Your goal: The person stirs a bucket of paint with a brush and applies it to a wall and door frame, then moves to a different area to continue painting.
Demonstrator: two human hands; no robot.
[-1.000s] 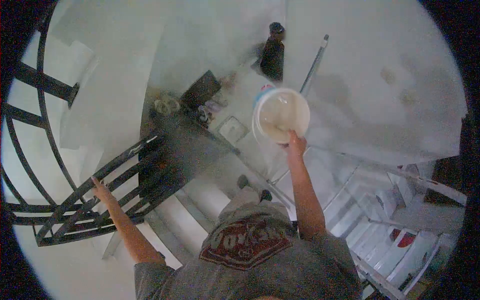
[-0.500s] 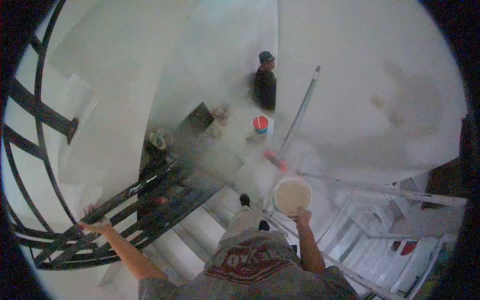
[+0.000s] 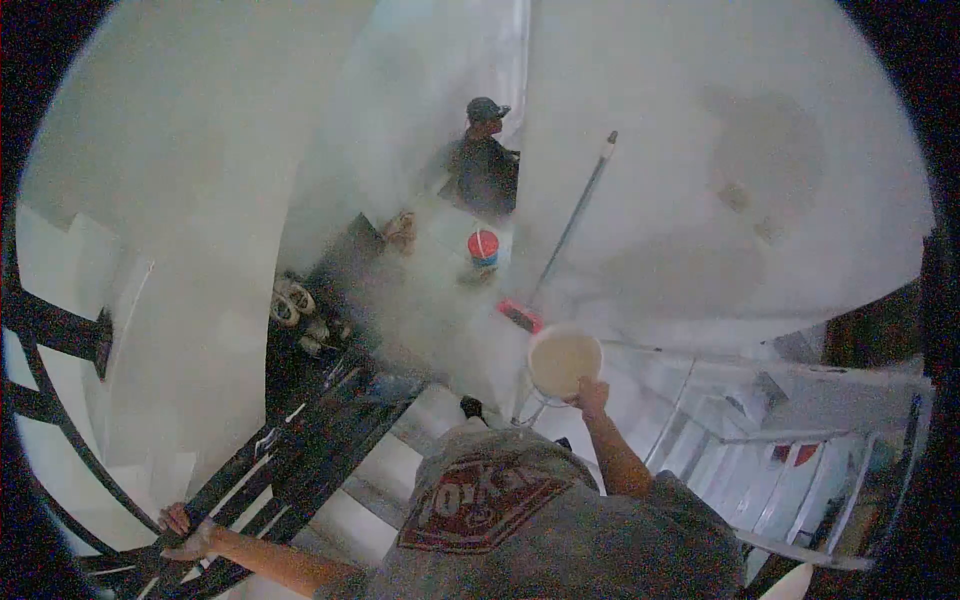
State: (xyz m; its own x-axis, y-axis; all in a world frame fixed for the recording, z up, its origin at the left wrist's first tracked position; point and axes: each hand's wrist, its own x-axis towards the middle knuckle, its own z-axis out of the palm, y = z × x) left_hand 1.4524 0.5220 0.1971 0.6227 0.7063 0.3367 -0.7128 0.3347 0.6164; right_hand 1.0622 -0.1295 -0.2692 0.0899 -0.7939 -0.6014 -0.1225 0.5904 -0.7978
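My right hand grips the rim of a round white bucket with pale, beige contents, its wire handle hanging below. Far to the left, my left hand is wrapped on the black metal stair railing. One dark shoe shows on the light stairs beneath me. Just beyond the bucket lies the red head of a broom, its long pole leaning up against the wall.
A person in a dark cap stands by the wall below. Near them is a red and blue bucket. White ladders lie at the right. Shoes and dark items are beyond the railing. Haze blurs the floor.
The view has shifted, and the railing now fills less of the left side. My left hand is lower in view on the railing. The person below has turned slightly, with an arm now visible.
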